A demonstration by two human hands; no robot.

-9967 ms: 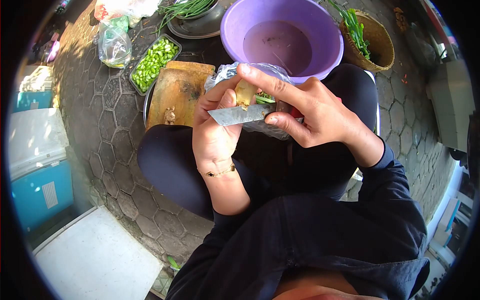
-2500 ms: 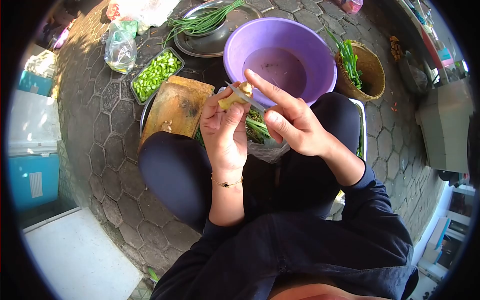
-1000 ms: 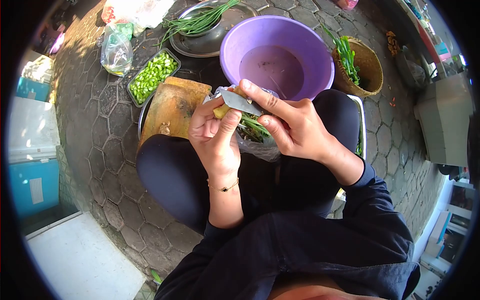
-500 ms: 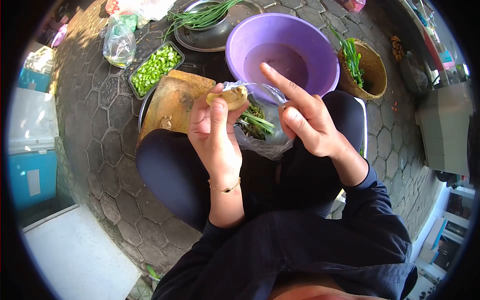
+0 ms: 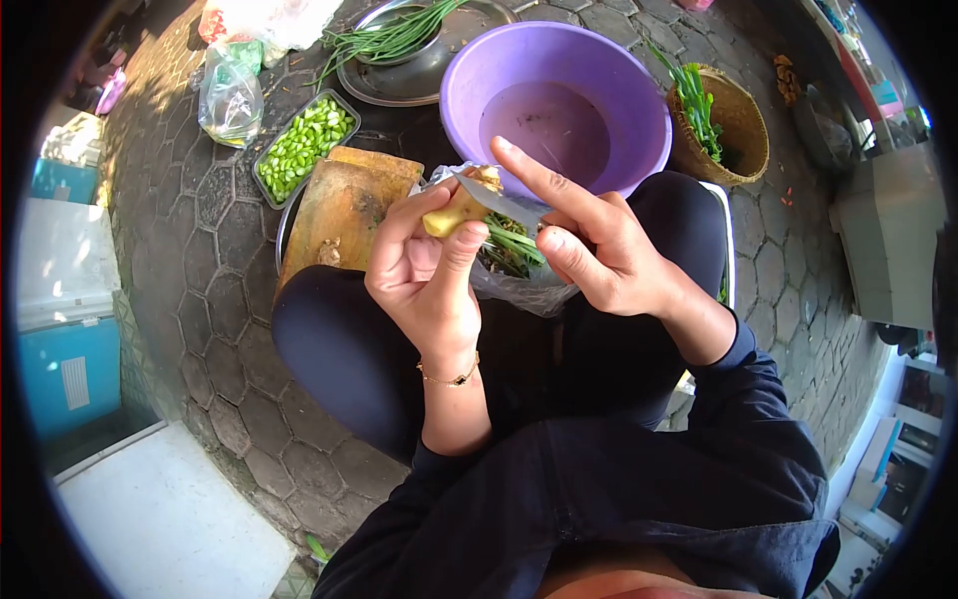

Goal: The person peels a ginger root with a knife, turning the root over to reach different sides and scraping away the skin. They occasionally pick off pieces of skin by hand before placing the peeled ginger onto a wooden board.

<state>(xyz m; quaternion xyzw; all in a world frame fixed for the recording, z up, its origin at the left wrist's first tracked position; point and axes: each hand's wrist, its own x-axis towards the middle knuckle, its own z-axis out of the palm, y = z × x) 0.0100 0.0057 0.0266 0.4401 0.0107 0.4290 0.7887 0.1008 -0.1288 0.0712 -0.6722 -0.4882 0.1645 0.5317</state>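
Note:
My left hand is closed round a partly peeled, pale yellow piece of ginger, held up between thumb and fingers. In my right hand is a small knife, its grey blade pointing left against the ginger's upper end. The right index finger stretches forward over the blade; the knife's handle is mostly hidden in the hand. Just beneath both hands, between the knees, a clear plastic bag holds green stems and scraps.
A wooden chopping board with a small brown piece lies left. Beyond it are a tub of cut green vegetables and a metal tray with long beans. A purple basin holds water; a woven basket stands right.
The ginger has turned in my left hand, showing its yellow side and tilting. The knife blade has come into view against it as my right hand shifted slightly left.

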